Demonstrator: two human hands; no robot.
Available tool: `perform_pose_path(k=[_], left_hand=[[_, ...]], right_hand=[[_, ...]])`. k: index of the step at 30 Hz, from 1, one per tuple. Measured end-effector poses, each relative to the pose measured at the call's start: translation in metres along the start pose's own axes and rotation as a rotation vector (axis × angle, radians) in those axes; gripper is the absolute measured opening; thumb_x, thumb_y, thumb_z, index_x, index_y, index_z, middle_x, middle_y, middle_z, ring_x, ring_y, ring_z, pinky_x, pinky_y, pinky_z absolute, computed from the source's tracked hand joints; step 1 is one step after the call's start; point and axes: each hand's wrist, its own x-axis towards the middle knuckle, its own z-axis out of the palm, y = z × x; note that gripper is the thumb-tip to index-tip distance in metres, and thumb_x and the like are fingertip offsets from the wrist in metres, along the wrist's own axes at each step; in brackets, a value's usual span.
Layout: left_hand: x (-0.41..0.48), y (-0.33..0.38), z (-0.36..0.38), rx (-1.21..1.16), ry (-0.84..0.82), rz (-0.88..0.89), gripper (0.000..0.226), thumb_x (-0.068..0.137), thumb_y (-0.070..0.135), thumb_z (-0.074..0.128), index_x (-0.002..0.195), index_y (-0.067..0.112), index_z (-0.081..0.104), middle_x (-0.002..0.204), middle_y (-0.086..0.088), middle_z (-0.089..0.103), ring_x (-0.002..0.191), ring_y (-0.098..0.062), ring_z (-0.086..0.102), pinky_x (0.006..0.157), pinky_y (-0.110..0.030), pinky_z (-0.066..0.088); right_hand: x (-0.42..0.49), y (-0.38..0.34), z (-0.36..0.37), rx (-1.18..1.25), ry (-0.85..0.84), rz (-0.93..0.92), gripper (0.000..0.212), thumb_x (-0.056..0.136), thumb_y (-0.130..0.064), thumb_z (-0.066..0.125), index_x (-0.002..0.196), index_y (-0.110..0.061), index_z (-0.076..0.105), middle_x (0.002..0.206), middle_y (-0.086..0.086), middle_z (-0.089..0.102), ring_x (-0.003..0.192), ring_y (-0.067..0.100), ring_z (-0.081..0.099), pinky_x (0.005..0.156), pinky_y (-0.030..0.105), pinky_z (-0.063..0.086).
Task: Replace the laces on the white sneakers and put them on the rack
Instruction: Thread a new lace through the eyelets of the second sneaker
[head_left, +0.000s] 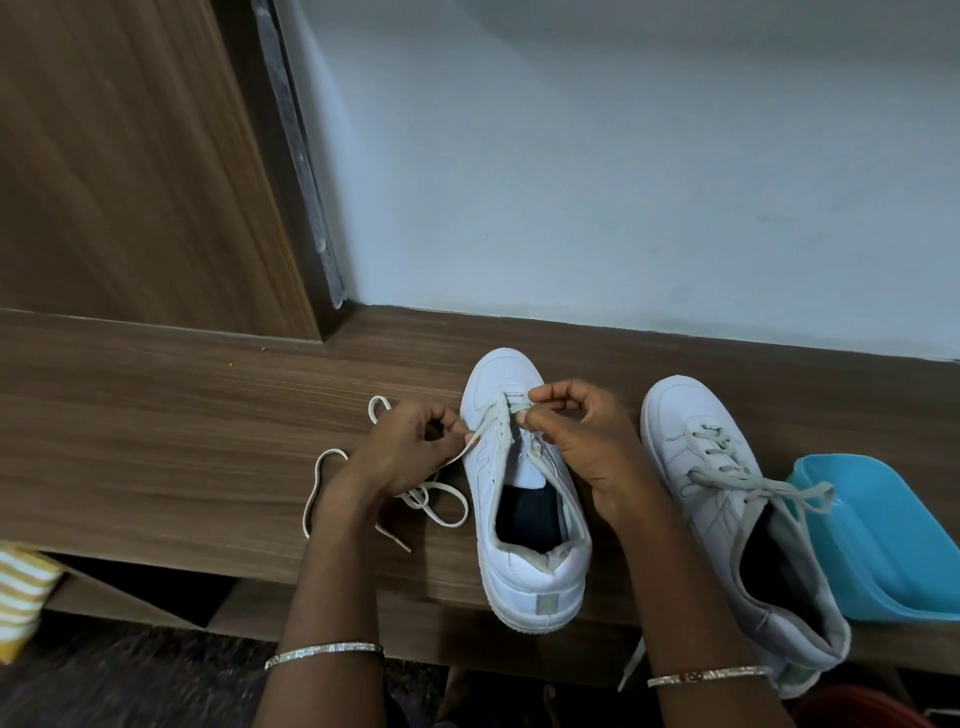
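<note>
The left hand (410, 447) pinches the lace (485, 423) taut so the right hand (576, 441), likewise pinching it, can work it at the toe of the sneaker (524, 566).

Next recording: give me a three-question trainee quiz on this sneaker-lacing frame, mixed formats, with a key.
1. True or false: the sneaker beside the blue tray has laces threaded through it.
2. Where does the loose lace lie? A) inside a shoe; B) on the wooden ledge, left of the centre sneaker; C) in the tray.
3. Fill in: the left hand and right hand each pinch a ____ at the centre sneaker's eyelets.
Key: 1 true; 2 B; 3 lace.
</note>
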Motion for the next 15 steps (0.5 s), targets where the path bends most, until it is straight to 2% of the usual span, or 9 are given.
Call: perform_pose_path(k=[3,6,8,10,12,13,15], left_hand=[[0.000,0.005,0.000,-0.126,0.056,0.008,0.020,0.097,0.024,0.064,0.089,0.006,0.064,0.071,0.002,0.064,0.063,-0.009,0.054,0.062,-0.028,0.044],[-0.003,0.021,-0.003,-0.372,0.196,0.111,0.011,0.100,0.012,0.058,0.094,0.003,0.058,0.074,-0.006,0.068,0.065,-0.005,0.063,0.065,-0.017,0.048],[-0.006,0.029,-0.004,-0.542,0.191,0.177,0.006,0.096,0.007,0.061,0.099,0.003,0.059,0.077,-0.013,0.069,0.070,-0.009,0.067,0.069,-0.018,0.051],[-0.010,0.036,-0.007,-0.682,0.152,0.214,0.018,0.089,0.011,0.066,0.106,0.007,0.063,0.086,-0.011,0.075,0.079,-0.012,0.069,0.076,-0.021,0.052],[-0.014,0.042,-0.009,-0.765,0.106,0.266,0.023,0.090,0.013,0.061,0.112,0.008,0.066,0.102,-0.011,0.077,0.088,-0.012,0.067,0.077,-0.017,0.050],[-0.016,0.045,-0.010,-0.799,0.083,0.291,0.024,0.093,0.014,0.056,0.114,0.008,0.067,0.109,-0.012,0.075,0.092,-0.013,0.065,0.076,-0.015,0.050],[-0.018,0.050,-0.010,-0.874,0.030,0.305,0.033,0.098,0.018,0.046,0.122,0.005,0.065,0.120,-0.015,0.072,0.099,-0.014,0.066,0.079,-0.019,0.052]], right_hand=[[-0.002,-0.002,0.000,0.001,0.008,-0.017,0.021,0.071,-0.014,0.083,0.088,-0.023,0.076,0.095,0.000,0.075,0.093,0.016,0.072,0.090,0.045,0.059],[-0.006,-0.012,0.002,0.024,0.096,-0.079,0.011,0.075,-0.017,0.083,0.082,-0.023,0.077,0.087,0.001,0.076,0.087,0.020,0.073,0.088,0.047,0.060],[-0.009,-0.022,0.004,0.022,0.138,-0.133,0.005,0.078,-0.022,0.082,0.077,-0.022,0.077,0.079,0.007,0.075,0.078,0.028,0.071,0.084,0.048,0.058],[-0.014,-0.030,0.004,0.005,0.086,-0.173,0.007,0.080,-0.028,0.081,0.076,-0.024,0.077,0.075,0.013,0.073,0.066,0.027,0.062,0.075,0.047,0.058],[-0.018,-0.033,0.006,-0.070,-0.053,-0.204,0.012,0.082,-0.036,0.081,0.079,-0.025,0.078,0.065,0.010,0.067,0.059,0.015,0.053,0.059,0.034,0.050],[-0.020,-0.033,0.008,-0.120,-0.129,-0.223,0.014,0.082,-0.039,0.081,0.083,-0.025,0.079,0.065,0.008,0.066,0.058,0.010,0.051,0.058,0.026,0.046],[-0.022,-0.031,0.016,-0.201,-0.241,-0.276,0.021,0.082,-0.042,0.081,0.095,-0.026,0.079,0.082,0.004,0.073,0.066,0.002,0.056,0.065,0.017,0.045]])
